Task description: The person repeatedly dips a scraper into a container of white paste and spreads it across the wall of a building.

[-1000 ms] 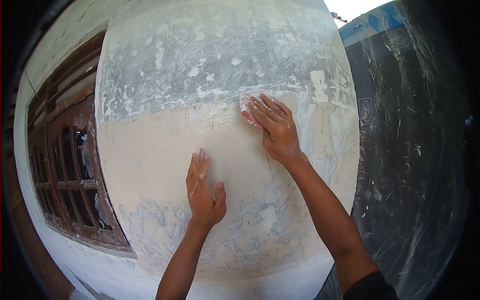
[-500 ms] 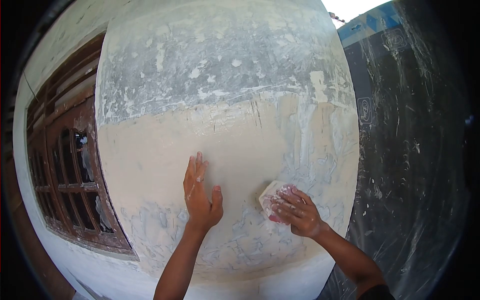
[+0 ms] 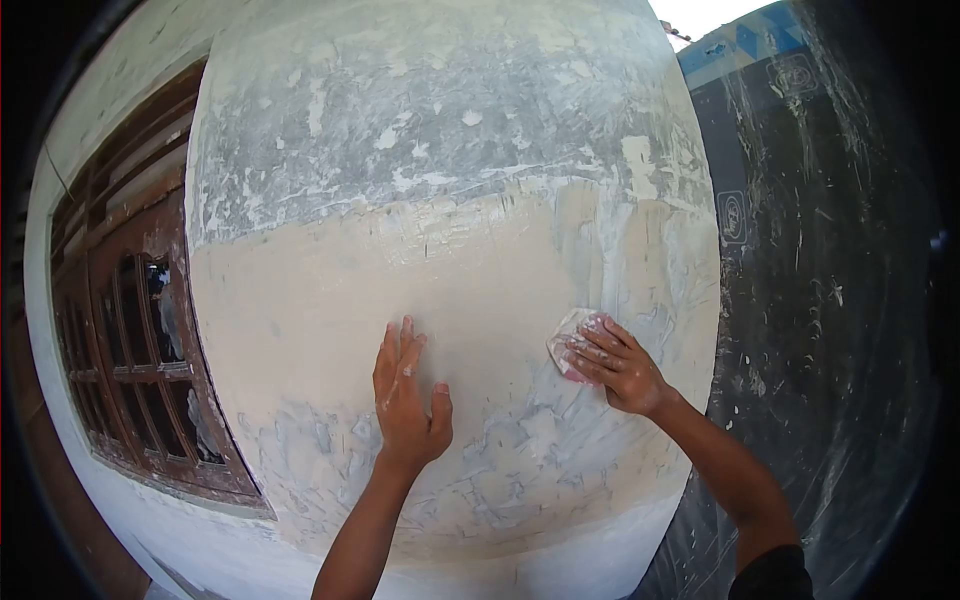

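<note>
Pressed against the wall on the right is a flat, white-and-pink putty spreader, smeared with wet filler. My right hand grips it, fingers laid across its face. My left hand is raised at the middle of the wall, fingers upward and thumb apart, holding nothing. Both hands carry white smears on the fingers. Around them the wall has a cream coat, glossy near its upper edge, with rough ridges of filler below and to the right.
Grey, patchy wall shows above the cream band. At left is a brown wooden window with glass panes and slats above. A dark sheet with white splashes hangs along the right side, blue-patterned at its top.
My right hand has slid the spreader up and to the right over the wall, leaving smeared filler below. My left hand has shifted slightly right and down.
</note>
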`<state>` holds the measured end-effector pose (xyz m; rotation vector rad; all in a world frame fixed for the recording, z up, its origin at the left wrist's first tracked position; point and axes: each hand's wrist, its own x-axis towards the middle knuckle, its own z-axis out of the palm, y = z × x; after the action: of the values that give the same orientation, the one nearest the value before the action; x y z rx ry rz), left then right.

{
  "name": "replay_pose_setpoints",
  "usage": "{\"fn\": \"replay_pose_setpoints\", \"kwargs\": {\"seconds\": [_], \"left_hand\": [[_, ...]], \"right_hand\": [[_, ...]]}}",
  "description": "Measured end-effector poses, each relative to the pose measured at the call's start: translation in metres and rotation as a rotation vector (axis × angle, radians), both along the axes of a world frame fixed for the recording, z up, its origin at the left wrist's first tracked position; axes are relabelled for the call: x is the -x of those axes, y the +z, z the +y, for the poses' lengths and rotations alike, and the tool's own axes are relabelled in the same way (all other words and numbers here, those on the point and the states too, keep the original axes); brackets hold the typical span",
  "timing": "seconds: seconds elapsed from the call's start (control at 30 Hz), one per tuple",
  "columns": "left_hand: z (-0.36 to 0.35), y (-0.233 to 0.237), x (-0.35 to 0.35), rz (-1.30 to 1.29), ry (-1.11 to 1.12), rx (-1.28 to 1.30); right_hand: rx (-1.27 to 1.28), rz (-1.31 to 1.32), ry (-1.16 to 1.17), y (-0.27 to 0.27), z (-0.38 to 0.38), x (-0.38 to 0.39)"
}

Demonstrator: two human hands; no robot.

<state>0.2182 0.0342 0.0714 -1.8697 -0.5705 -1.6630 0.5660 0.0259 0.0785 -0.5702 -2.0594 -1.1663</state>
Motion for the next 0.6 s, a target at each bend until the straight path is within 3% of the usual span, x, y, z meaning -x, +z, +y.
{"fn": "replay_pose_setpoints", "kwargs": {"seconds": [0.07,0.13,0.23,0.43,0.53,0.6], "left_hand": [[-0.002,0.001,0.0,0.008,0.004,-0.005],[-0.003,0.006,0.0,0.007,0.012,-0.024],[-0.005,0.01,-0.005,0.001,-0.006,-0.037],[-0.01,0.009,-0.016,-0.019,-0.01,-0.023],[-0.01,0.007,-0.016,-0.006,-0.012,-0.016],[-0.005,0.003,-0.013,-0.02,0.017,0.0]], "right_hand": [[0.063,-0.021,-0.022,-0.044,-0.017,-0.016],[0.136,-0.087,0.033,-0.056,-0.033,-0.016],[-0.012,-0.046,0.122,-0.006,-0.033,0.014],[-0.311,0.099,0.075,0.15,0.004,0.076],[-0.268,0.085,-0.025,0.15,0.026,0.061],[-0.235,0.121,-0.047,0.12,0.025,0.039]]}}
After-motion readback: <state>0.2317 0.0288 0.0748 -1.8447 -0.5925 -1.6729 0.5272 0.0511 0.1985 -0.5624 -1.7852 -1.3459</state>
